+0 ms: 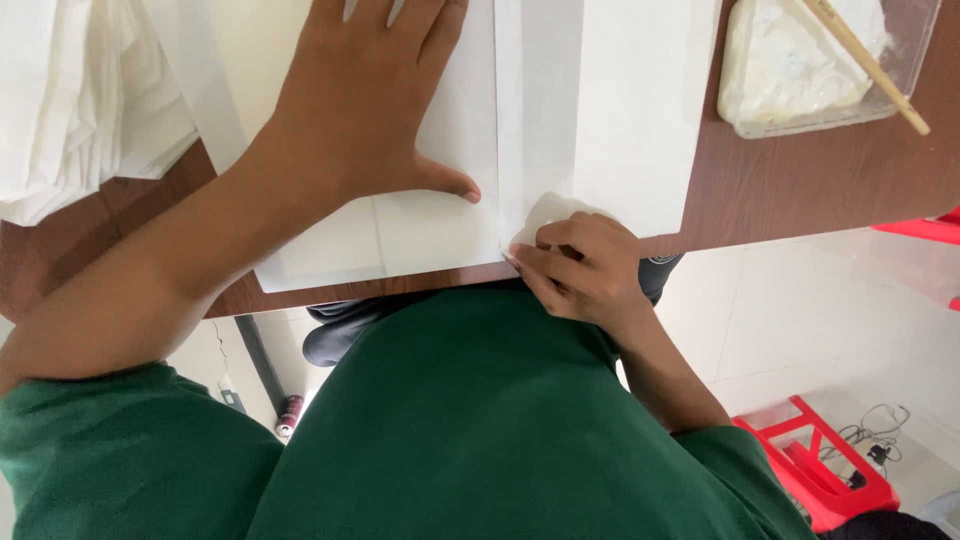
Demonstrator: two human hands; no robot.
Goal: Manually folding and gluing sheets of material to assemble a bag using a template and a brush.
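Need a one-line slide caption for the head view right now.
Left hand flat on white folded paper sheet; right hand pinches its near edge on the brown wooden table.

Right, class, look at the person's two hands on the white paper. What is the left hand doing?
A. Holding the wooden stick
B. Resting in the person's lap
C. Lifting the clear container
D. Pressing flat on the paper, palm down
D: the left hand lies spread, palm down, on the white paper, while the right hand pinches the sheet's near edge at a fold; the wooden stick rests untouched in the clear container.
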